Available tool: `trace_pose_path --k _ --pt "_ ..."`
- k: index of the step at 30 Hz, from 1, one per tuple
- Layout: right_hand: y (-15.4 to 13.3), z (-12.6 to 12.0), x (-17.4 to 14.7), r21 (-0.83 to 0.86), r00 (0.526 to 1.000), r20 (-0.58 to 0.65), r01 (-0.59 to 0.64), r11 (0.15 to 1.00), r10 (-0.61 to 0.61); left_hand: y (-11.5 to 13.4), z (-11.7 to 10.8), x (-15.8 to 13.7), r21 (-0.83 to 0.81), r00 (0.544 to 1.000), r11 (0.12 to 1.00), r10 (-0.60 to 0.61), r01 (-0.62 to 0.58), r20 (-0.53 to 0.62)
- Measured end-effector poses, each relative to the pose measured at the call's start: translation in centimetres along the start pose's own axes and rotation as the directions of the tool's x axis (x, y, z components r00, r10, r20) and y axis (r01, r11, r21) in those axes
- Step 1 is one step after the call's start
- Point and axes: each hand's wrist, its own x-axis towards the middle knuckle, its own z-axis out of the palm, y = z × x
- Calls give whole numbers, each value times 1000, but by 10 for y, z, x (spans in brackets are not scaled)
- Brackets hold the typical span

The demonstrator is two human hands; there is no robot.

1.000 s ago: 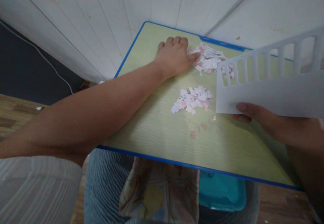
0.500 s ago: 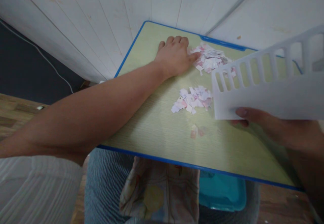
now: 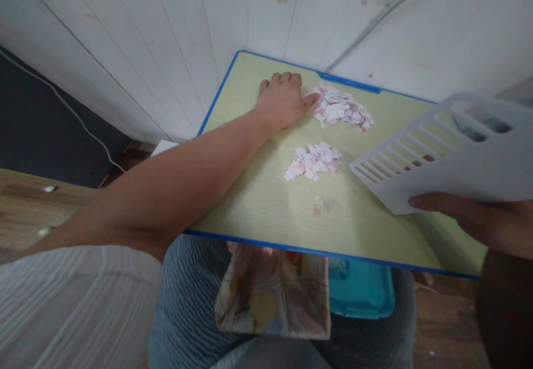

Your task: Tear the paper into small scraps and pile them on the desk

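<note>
My left hand [image 3: 280, 101] rests palm down on a small table [image 3: 250, 208]. Its fingers point toward the wall and its thumb reaches out to the edge of a heap of torn paper scraps [image 3: 343, 108], white and pinkish. Nothing shows in its grasp. At the right, my right hand [image 3: 470, 216] grips the lower edge of a white slotted plastic basket [image 3: 449, 163], thumb on the near side, other fingers mostly hidden behind it. The basket is tilted above the tabletop. Between the hands lies a smaller heap of scraps [image 3: 314, 160], with a few pinkish bits [image 3: 320, 206] nearer me.
A white plank wall [image 3: 225, 13] stands behind the table, with a cable [image 3: 375, 21] running down it. Below the near edge, a patterned cloth [image 3: 275, 297] and a turquoise plastic container [image 3: 364, 288] lie on my lap.
The basket has tipped, its slotted side now lower and slanted, and its near corner has moved right, away from the smaller heap. My left hand keeps its place by the far heap.
</note>
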Motion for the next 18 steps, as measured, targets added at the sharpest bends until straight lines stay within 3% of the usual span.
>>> trace_pose_path --k 4,8,18 --pt "-21 9 -15 63 993 81 -95 994 89 0 3 4 -30 997 999 -36 34 -68" --pt "-40 21 -17 78 997 53 -58 995 54 0 3 6 -35 987 999 -40 35 -155" --pt "-70 57 -27 168 995 72 52 984 -64 -4 0 12 -104 973 993 -71 49 -218"
